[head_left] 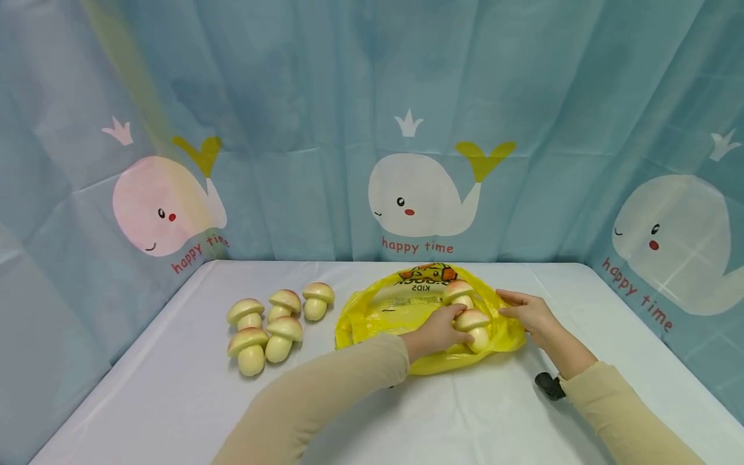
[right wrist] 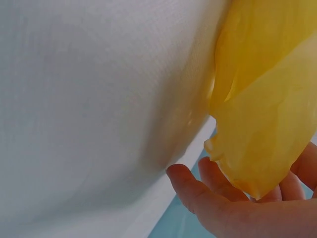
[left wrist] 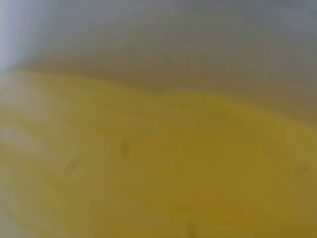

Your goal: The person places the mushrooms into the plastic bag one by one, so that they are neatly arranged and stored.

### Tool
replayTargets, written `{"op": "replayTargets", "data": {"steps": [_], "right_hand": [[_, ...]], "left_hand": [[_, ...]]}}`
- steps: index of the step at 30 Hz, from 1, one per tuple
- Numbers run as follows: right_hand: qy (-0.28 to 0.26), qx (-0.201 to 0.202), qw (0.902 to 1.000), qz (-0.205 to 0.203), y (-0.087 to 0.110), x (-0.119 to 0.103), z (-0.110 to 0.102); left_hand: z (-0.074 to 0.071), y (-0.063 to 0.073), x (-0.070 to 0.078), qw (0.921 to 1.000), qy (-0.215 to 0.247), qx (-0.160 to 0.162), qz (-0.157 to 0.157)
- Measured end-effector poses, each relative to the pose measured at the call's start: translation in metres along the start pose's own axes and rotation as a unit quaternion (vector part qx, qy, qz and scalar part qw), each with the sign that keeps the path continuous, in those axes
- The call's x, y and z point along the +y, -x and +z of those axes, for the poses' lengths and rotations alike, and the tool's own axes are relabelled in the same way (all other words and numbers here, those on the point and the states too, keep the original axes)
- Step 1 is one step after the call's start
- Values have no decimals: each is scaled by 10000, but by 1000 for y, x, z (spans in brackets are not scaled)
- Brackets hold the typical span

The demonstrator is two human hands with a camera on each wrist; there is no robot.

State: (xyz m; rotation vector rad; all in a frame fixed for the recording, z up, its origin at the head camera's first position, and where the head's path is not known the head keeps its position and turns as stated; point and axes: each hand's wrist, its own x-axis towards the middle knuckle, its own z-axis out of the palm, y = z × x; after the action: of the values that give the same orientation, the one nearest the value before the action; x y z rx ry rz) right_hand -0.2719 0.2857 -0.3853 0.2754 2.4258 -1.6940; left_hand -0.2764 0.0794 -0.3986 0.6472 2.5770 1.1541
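A yellow plastic bag [head_left: 372,310] lies spread on the table with its mouth open upward. My left hand [head_left: 438,332] reaches in over the near rim and grips a toy mushroom [head_left: 472,320] with a cream stem and reddish-topped cap. Just behind it, inside the bag, is a second toy mushroom [head_left: 458,290]. On the right side, my right hand [head_left: 531,314] holds the bag's edge between thumb and fingers. The right wrist view shows the yellow plastic [right wrist: 267,119] hanging between the thumb and fingers. Blurred yellow plastic [left wrist: 173,163] fills much of the left wrist view.
Several more toy mushrooms [head_left: 251,352] stand in a loose cluster to the left of the bag on the white tabletop [head_left: 145,400]. A blue curtain [head_left: 302,129] with whale prints encloses the back and sides. A black device [head_left: 549,386] sits by the right wrist.
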Motion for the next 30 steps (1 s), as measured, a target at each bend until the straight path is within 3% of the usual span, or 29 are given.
{"op": "replayTargets", "data": {"steps": [14, 30], "right_hand": [[-36, -23, 10000, -2, 1, 1, -1], [-14, 3, 10000, 55, 2, 0, -1]], "left_hand": [[9, -2, 6, 9993, -132, 206, -271], [7, -3, 8, 9982, -80, 199, -560]]}}
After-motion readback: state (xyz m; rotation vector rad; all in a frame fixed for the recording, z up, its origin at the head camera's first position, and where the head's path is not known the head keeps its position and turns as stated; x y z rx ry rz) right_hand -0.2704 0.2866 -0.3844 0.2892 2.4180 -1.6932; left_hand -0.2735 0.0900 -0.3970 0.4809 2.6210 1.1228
